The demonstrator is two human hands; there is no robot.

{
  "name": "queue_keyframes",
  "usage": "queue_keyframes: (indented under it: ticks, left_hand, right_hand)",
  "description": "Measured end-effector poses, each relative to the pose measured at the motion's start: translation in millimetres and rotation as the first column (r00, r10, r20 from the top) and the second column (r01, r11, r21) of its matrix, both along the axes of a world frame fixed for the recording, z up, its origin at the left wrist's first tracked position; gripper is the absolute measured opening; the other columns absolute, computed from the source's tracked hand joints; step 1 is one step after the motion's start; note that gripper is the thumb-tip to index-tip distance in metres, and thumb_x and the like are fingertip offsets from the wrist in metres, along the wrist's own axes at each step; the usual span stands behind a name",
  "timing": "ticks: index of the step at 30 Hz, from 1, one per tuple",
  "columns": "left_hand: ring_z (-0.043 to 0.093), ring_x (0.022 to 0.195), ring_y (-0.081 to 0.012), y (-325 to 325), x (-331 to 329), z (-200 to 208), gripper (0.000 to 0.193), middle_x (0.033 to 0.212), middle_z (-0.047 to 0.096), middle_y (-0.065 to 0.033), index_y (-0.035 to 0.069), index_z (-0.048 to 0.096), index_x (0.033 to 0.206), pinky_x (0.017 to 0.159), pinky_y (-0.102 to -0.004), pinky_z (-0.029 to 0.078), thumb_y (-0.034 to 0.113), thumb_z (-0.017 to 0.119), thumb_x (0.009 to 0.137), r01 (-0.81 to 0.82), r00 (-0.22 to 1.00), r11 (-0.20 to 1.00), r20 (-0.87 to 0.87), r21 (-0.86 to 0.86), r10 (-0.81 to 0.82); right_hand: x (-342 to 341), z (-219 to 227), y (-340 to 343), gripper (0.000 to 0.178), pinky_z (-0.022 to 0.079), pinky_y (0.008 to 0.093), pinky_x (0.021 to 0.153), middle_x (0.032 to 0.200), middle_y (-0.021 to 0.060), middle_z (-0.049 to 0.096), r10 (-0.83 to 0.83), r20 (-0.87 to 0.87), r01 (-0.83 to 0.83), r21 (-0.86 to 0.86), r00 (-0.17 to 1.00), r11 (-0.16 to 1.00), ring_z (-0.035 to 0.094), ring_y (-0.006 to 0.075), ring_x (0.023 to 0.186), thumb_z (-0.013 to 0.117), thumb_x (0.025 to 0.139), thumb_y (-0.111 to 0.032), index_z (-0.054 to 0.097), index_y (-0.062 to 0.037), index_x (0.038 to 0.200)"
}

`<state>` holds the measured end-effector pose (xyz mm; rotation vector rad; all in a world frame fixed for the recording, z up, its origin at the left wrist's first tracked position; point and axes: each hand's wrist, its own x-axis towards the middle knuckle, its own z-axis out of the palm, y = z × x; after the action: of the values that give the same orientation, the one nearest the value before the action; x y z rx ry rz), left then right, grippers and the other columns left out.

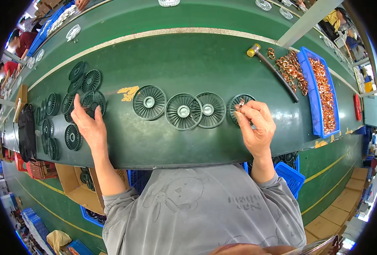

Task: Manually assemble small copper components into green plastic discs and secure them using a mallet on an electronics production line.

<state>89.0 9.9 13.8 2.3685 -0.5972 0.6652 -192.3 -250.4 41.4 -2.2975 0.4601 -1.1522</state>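
My left hand is at the left group of wheels, thumb and fingers around the edge of a dark green spoked wheel; the fingers partly hide the grip. My right hand pinches a small copper-coloured ring over the hub of another spoked wheel, which lies on the table and is partly covered by the hand. Between my hands lie a single wheel and two overlapping wheels, the left one on top of the right one.
More wheels lie stacked and scattered at the left. A yellow-headed mallet, loose copper rings and a blue bin of rings are at the right. Beyond a pale ledge, clear ribbed parts sit on a green strip.
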Motion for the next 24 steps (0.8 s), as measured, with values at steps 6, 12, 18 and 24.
queue_keyframes:
  ticks: [6, 12, 18, 24]
  left_hand:
    - [0.056, 0.08, -0.016, -43.5, -73.0, 19.0, 0.014, 0.085, 0.056, -0.0068, -0.003, 0.057, 0.095, 0.071, -0.0331, 0.048, 0.008, 0.064, 0.088, 0.201, 0.942, 0.862, -0.151, -0.466, -0.301]
    - [0.058, 0.086, -0.0112, -83.1, -129.2, 20.2, 0.027, 0.091, 0.057, -0.004, 0.0, 0.051, 0.105, 0.067, -0.0281, 0.055, 0.024, 0.038, 0.103, 0.073, 0.206, 0.416, -0.394, -0.907, -0.896]
    - [0.053, 0.085, -0.0088, -89.3, -150.2, 23.1, 0.032, 0.093, 0.057, -0.0038, -0.001, 0.048, 0.12, 0.079, -0.0231, 0.044, 0.025, 0.041, 0.102, 0.082, 0.158, 0.483, -0.468, -0.872, -0.87]
    - [0.051, 0.077, -0.0132, -90.0, -154.6, 17.6, 0.022, 0.091, 0.056, -0.0068, 0.001, 0.046, 0.114, 0.07, -0.0295, 0.045, 0.008, 0.048, 0.093, 0.496, 0.489, 0.569, -0.331, -0.656, -0.807]
  right_hand:
    - [1.7, 9.1, 14.3, 0.019, 0.049, 0.0306, 0.065, 0.084, 0.0085, 0.062, 0.114, -0.011, -0.115, -0.111, 0.993, 0.987, 0.06, 0.0218, 0.07, 0.075, 0.068, 0.004, 0.065, -0.0016, 0.083]
    - [16.3, 21.0, 36.0, 0.022, 0.047, 0.0323, 0.062, 0.077, 0.0063, 0.062, 0.295, 0.02, -0.294, -0.045, 0.955, 0.955, 0.06, 0.0234, 0.07, 0.08, 0.063, -0.002, 0.065, -0.0048, 0.079]
    - [31.7, 18.5, 46.1, 0.022, 0.046, 0.0311, 0.057, 0.076, 0.0039, 0.061, 0.287, 0.073, -0.273, -0.162, 0.955, 0.948, 0.059, 0.0215, 0.068, 0.081, 0.062, -0.005, 0.065, -0.0064, 0.077]
    - [40.1, 5.5, 50.7, 0.015, 0.043, 0.0328, 0.056, 0.074, 0.0067, 0.06, 0.172, -0.121, -0.187, -0.126, 0.978, 0.974, 0.054, 0.0244, 0.065, 0.074, 0.071, -0.004, 0.06, -0.0038, 0.079]
